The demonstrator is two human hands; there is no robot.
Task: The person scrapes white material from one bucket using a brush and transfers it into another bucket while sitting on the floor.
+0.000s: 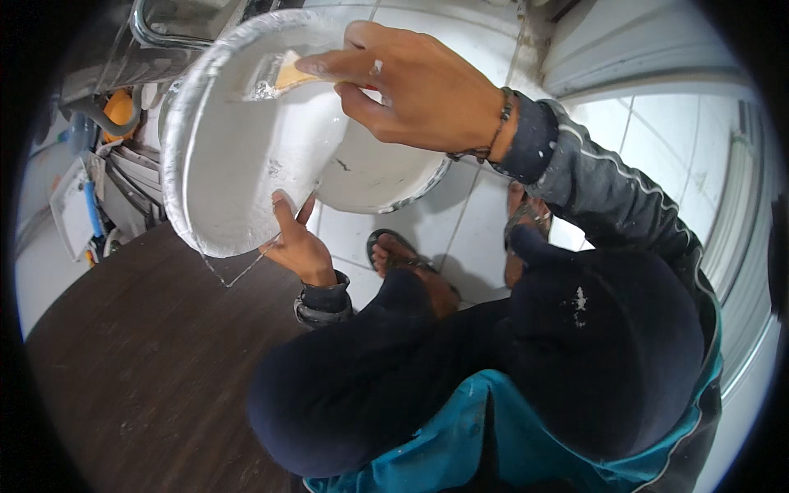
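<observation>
A white bucket [234, 164] is tipped on its side, its inside wall coated with wet white paint and its rim smeared. My left hand [300, 246] is closed on its lower edge, with a thin wire handle [228, 284] hanging beside it. My right hand [411, 90] reaches over the opening and grips a paintbrush [292, 76] with pale bristles, pressed against the inner wall; its handle is mostly hidden in my fingers. Below, partly covered by the tipped bucket and my right hand, stands a second white bucket [386, 168] with dark marks on its rim.
A dark brown round tabletop [156, 361] lies at the left. Beyond it are stacked panels, a blue-handled item [92, 209] and a yellow object [119, 109]. My sandalled feet [403, 255] rest on white floor tiles [477, 222], near a sliding-door track [740, 205] at the right.
</observation>
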